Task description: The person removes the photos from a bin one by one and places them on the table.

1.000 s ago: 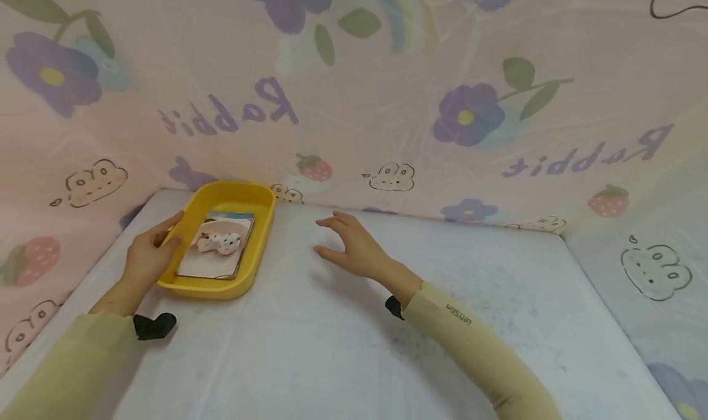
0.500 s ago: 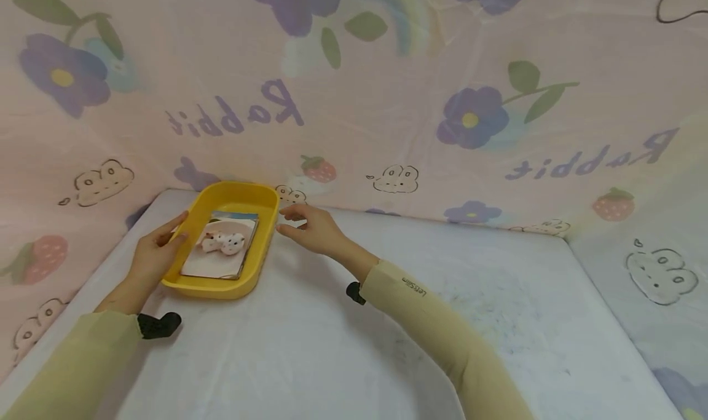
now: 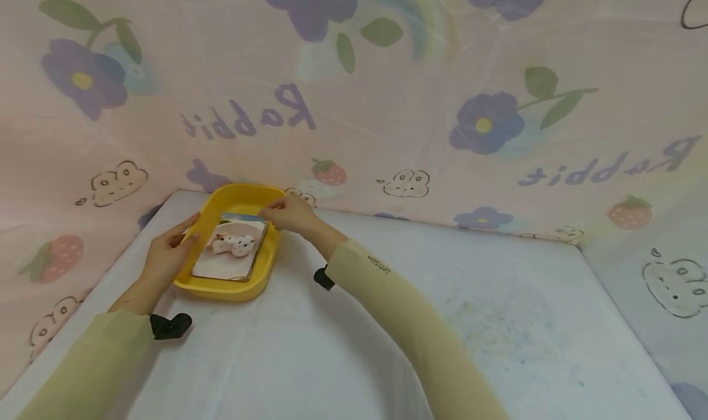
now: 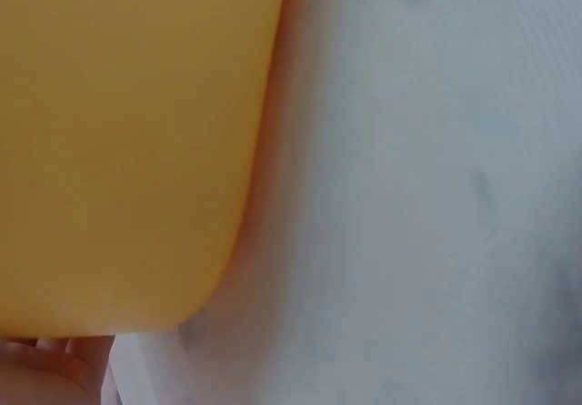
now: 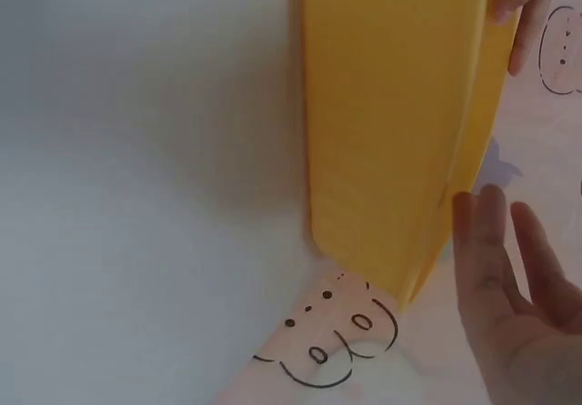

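A yellow plastic tray (image 3: 235, 292) stands at the back left of the white table. In it lies a small stack of picture cards (image 3: 224, 267), the top one showing white spotted figures. My left hand (image 3: 166, 254) holds the tray's left rim, thumb on the inner side. Over the right rim reaches my right hand (image 3: 293, 214), fingertips right at the stack's upper right corner. In the right wrist view that hand (image 5: 518, 305) has extended fingers, apart from the thumb. The tray's outer wall (image 4: 118, 150) fills much of the left wrist view, hiding most of the left hand (image 4: 50, 373).
A pink cloth (image 3: 376, 125) with flowers, rabbits and strawberries hangs close behind the tray and along both sides. The white table top (image 3: 442, 272) extends to the right and front, with faint smudges. Black straps (image 3: 171, 326) sit at both wrists.
My right hand has moved left from above the table to over the tray's right rim, up to the cards. The left hand keeps its hold; the view has shifted slightly.
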### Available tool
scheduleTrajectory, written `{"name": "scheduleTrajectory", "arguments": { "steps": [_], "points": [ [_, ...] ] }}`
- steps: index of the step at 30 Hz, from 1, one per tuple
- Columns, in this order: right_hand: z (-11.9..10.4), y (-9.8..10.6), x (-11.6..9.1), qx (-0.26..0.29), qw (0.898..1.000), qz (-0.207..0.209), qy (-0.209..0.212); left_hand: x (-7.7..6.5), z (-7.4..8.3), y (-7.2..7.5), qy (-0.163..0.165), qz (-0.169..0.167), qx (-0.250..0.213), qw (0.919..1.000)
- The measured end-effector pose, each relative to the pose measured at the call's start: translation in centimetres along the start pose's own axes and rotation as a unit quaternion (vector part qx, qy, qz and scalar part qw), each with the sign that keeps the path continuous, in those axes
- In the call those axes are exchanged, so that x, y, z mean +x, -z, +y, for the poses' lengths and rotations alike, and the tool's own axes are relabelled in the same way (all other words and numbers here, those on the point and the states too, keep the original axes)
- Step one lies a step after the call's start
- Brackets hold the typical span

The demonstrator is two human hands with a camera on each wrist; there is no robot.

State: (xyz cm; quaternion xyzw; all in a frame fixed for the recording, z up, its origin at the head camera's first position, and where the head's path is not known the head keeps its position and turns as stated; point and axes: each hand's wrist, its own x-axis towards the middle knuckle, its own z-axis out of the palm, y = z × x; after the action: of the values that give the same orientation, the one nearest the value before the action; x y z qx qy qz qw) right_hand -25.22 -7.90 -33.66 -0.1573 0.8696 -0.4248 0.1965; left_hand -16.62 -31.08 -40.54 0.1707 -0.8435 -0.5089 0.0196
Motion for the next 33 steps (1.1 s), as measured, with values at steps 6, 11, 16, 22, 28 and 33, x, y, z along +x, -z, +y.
{"name": "scheduleTrajectory", "arguments": {
  "steps": [6, 11, 16, 22, 28, 33],
  "points": [
    [-1.1, -1.1, 1.9, 0.027, 0.998, -0.028, -0.056, 0.1, 0.0, -0.1, -0.008, 0.004, 0.001, 1.0],
    [-1.6, -2.0, 2.9, 0.047, 0.995, -0.039, -0.08, 0.1, 0.0, -0.2, -0.024, -0.001, 0.006, 0.9997],
    [-1.9, -3.1, 4.2, 0.024, 0.993, -0.052, -0.099, 0.0, -0.1, -0.1, -0.022, -0.003, 0.005, 0.9998],
    [-2.0, -3.6, 5.6, -0.033, 0.99, -0.074, -0.116, 0.1, -0.1, -0.5, -0.017, -0.006, -0.008, 0.9998],
    [-2.1, -3.9, 5.6, -0.038, 0.989, -0.086, -0.11, -0.2, -0.3, -0.2, -0.024, 0.0, 0.008, 0.9997],
    [-2.1, -3.9, 5.6, -0.046, 0.989, -0.096, -0.104, 0.0, -0.2, 0.1, -0.016, -0.004, 0.015, 0.9998]
  ]
}}
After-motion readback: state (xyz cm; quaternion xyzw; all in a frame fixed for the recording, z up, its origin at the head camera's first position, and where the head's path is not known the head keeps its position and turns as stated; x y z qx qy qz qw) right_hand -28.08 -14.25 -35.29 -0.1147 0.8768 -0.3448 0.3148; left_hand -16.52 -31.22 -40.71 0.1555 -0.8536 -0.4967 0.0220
